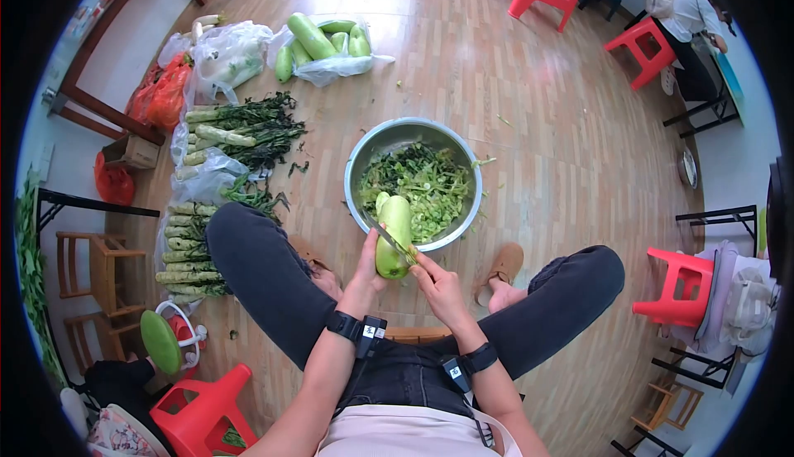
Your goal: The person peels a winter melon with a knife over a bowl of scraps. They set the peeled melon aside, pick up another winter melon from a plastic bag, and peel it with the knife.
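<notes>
A pale green gourd [397, 219] is held upright over the near rim of a metal basin [353, 177]. My left hand [367, 265] is closed round the gourd's lower left side. At its right, my right hand [435, 282] is closed on the handle of a knife or peeler [392, 240], whose blade lies slantwise across the gourd. Chopped green vegetables [422, 184] fill much of the basin.
Bundles of leafy stalks [223, 136] lie on the left, below a bag of gourds [324, 50]. Red stools [680, 287] stand around the edges. Another person [693, 19] is at the upper right by a table.
</notes>
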Tool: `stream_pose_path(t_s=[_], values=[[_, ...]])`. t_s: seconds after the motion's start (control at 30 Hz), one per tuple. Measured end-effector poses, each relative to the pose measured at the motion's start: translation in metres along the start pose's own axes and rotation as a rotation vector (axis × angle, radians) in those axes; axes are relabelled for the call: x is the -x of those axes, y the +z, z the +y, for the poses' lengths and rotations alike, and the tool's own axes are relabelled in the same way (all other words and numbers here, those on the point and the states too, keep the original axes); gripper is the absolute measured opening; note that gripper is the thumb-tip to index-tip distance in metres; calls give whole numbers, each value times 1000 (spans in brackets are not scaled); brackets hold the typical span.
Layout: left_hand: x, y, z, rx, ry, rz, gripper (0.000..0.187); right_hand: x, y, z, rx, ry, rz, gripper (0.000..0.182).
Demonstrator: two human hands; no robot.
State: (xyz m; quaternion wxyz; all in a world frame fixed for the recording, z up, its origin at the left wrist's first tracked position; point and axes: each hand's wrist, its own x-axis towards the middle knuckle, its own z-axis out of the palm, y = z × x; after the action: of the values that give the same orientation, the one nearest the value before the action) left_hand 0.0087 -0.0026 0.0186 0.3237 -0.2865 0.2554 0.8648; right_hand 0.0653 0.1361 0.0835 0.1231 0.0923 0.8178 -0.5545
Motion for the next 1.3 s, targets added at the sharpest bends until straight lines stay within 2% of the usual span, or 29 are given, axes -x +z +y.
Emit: stream_pose_path(t_s=[0.13, 0.37, 0.43, 0.47, 0.53, 0.57, 0.63, 0.7, 0.77, 0.83, 0.9, 0.93, 1.0, 1.13, 1.2, 1.3], values=[[4, 3, -1, -25, 8, -6, 58, 0, 3, 3, 37, -53, 59, 34], [-1, 3, -2, -77, 28, 30, 58, -4, 12, 13, 72, 8, 120, 34], [-3, 4, -1, -83, 29, 35, 59, -11, 24, 32, -167, -20, 183, 33], [-1, 6, -1, -55, 23, 1, 59, -12, 22, 36, -170, -20, 188, 33], [2, 10, 1, -36, 16, -28, 59, -15, 8, 21, -774, 490, 46, 35], [2, 12, 0, -8, 15, -74, 58, -14, 5, 17, -784, 490, 47, 35], [4, 13, 2, 22, 13, -121, 56, -12, 0, 11, -785, 358, 39, 36], [6, 17, 4, 42, 32, -114, 58, -6, 3, 7, -758, 309, 37, 35], [9, 24, 3, 60, 57, -111, 58, 0, 10, 8, -493, 59, 52, 35], [15, 27, 7, 77, 86, -101, 59, 3, 8, 2, -437, 70, 28, 37], [16, 28, 7, 117, 76, -182, 60, 5, 1, -3, -182, -29, 40, 38], [13, 22, 7, 120, 76, -183, 60, 6, -2, -2, -179, -29, 39, 38], [6, 10, 8, 138, 79, -263, 59, 10, -8, 0, 44, -91, 8, 40], [8, 11, 8, 116, 71, -225, 58, 16, -12, -4, 94, -42, -33, 40], [10, 14, 8, 77, 94, -223, 58, 15, -9, -8, 188, -133, 28, 40], [8, 15, 5, 91, 85, -211, 57, 13, -7, -10, 184, -138, 35, 39]])
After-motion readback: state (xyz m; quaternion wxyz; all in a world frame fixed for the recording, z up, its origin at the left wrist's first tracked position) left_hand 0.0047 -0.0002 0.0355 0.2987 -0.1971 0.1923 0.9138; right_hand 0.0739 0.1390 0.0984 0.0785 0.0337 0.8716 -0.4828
